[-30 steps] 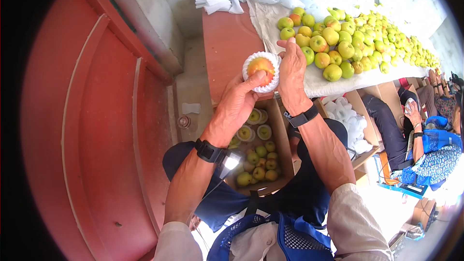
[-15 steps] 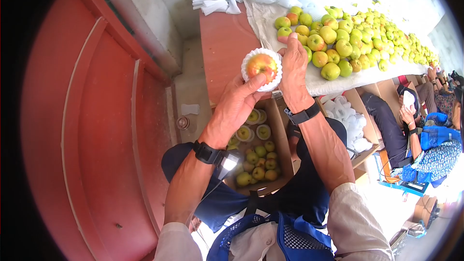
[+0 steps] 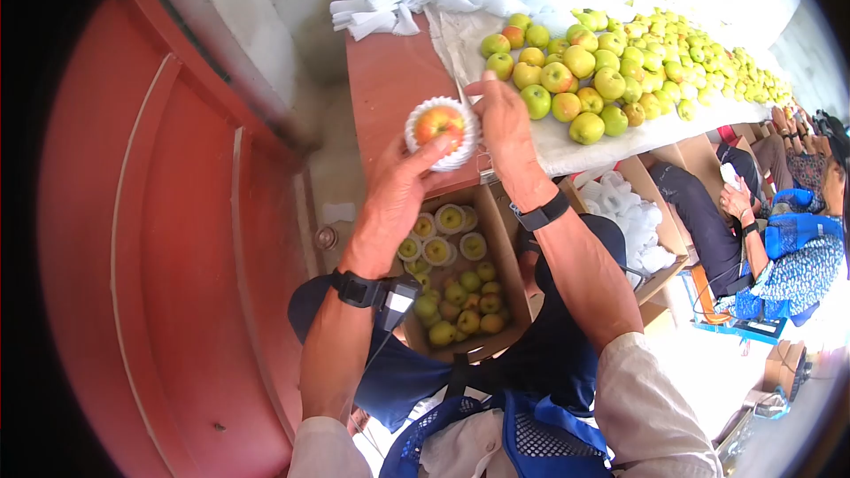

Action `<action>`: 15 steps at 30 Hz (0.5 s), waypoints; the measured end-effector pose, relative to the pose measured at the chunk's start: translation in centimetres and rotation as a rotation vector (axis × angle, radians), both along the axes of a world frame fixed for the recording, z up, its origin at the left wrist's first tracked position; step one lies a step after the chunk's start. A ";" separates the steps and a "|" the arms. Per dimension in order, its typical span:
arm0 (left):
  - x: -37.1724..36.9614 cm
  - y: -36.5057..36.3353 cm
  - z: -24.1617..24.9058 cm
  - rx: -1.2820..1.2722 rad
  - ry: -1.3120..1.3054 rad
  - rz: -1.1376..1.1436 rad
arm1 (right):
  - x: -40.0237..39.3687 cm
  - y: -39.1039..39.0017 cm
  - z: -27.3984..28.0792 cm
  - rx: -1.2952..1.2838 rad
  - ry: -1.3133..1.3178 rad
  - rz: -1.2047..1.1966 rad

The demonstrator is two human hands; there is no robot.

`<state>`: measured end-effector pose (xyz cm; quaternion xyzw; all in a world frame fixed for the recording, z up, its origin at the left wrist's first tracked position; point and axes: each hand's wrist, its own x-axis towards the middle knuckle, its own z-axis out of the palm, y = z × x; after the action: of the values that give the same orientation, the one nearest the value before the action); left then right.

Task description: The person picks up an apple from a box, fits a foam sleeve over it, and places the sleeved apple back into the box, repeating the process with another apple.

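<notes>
Gripping from below with left hand [image 3: 400,190]: apple [image 3: 438,123] in white foam net [image 3: 423,146], held above red table [image 3: 390,80] edge. Right hand [image 3: 505,128] closed on net's right side, fingers pinching rim. Located underneath: cardboard box [image 3: 506,252] containing netted and loose apples. Piled on cloth [image 3: 567,155] just beside: more apples [image 3: 584,80].

My left hand [image 3: 396,197] raised with thumb stretched upward, fingers curled in a cupping grip, my right hand [image 3: 506,128] beside it, fingers extended and slightly bent, both forearms bare, a dark band on each wrist, sleeves pushed back
</notes>
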<state>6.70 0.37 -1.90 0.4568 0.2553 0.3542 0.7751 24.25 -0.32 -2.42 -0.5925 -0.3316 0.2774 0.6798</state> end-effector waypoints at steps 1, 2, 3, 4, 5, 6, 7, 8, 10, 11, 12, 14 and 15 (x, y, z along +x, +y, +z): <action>-0.3 0.3 0.0 0.003 -0.004 -0.011 | -0.1 -0.4 0.3 -0.060 -0.076 0.062; -0.7 0.6 0.0 0.016 0.066 0.016 | -0.2 -0.8 0.6 -0.092 -0.053 0.116; -1.0 0.8 -0.1 0.030 0.137 0.045 | -0.1 -1.1 0.6 -0.089 -0.056 0.110; -1.4 0.9 -0.1 0.047 0.160 0.059 | 0.0 -1.2 0.4 -0.085 -0.195 0.139; -1.6 1.0 0.0 0.048 0.158 0.055 | -0.2 -1.6 0.7 -0.083 -0.333 0.168; -1.7 1.0 0.1 0.054 0.180 0.085 | -0.1 -2.2 1.3 -0.133 -0.314 0.223; -1.9 1.0 0.2 0.060 0.201 0.116 | 0.0 -2.7 1.6 -0.134 -0.316 0.220; -2.1 1.1 0.3 0.077 0.218 0.098 | 0.0 -3.1 1.7 -0.102 -0.398 0.273; -2.2 1.4 0.4 0.097 0.245 0.110 | 0.1 -3.7 2.0 -0.077 -0.479 0.333; -2.3 1.3 0.2 0.112 0.276 0.125 | 0.2 -4.1 2.3 -0.061 -0.611 0.364; -2.2 1.4 0.4 0.085 0.285 0.131 | 0.1 -4.6 2.5 -0.050 -0.735 0.401; -2.5 1.3 0.4 0.206 0.323 0.012 | -0.3 -5.6 2.6 -0.024 -0.825 0.427; -2.5 1.0 0.5 0.240 0.322 -0.008 | -0.5 -5.8 2.5 0.045 -0.935 0.425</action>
<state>4.18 1.35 -1.42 0.5977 0.3302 0.3011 0.6656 23.72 -6.10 0.06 -0.5581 -0.7191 0.1076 0.3998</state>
